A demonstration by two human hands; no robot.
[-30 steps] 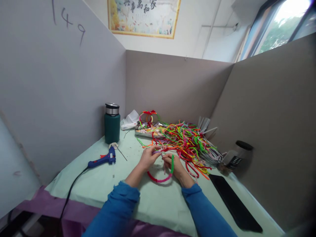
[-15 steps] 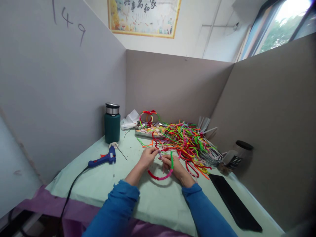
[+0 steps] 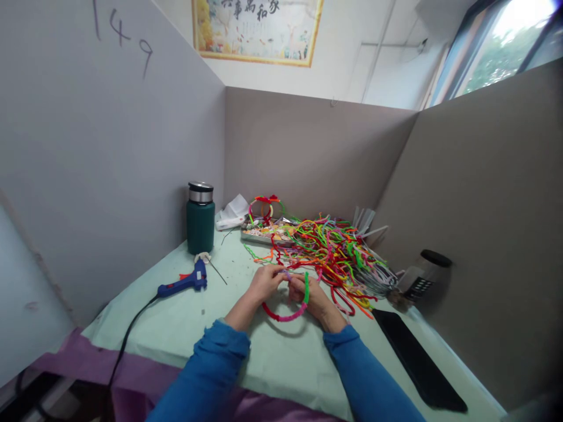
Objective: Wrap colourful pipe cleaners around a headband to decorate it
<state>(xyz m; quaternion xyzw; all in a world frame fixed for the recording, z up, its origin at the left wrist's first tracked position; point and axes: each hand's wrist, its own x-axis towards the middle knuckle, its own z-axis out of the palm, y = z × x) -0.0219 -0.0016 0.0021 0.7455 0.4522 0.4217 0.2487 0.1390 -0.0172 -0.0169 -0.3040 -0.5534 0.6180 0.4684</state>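
Note:
A hoop [image 3: 288, 318] wrapped in red, pink and green fuzzy pipe cleaner hangs in an arc between my hands over the table. At its far side a short purple pipe cleaner [image 3: 287, 274] shows between my fingertips. My left hand [image 3: 266, 282] is closed, thumb and fingers pinching at the purple part. My right hand [image 3: 313, 296] is closed too, its curled fingers at the other end of the purple piece, behind the green stretch of the hoop. The fingers hide part of the hoop's far side.
A pile of colourful pipe cleaners [image 3: 334, 240] lies beyond my hands, beside a metal tray [image 3: 259, 238] of small pieces. At left are a green bottle [image 3: 200, 225] and a blue glue gun [image 3: 187, 282] with a cord. A jar [image 3: 424, 275] and black slab [image 3: 417, 357] are at right.
My hands have drawn a little closer together at the purple pipe cleaner, and my right fingers have curled in more. The hoop has hardly moved.

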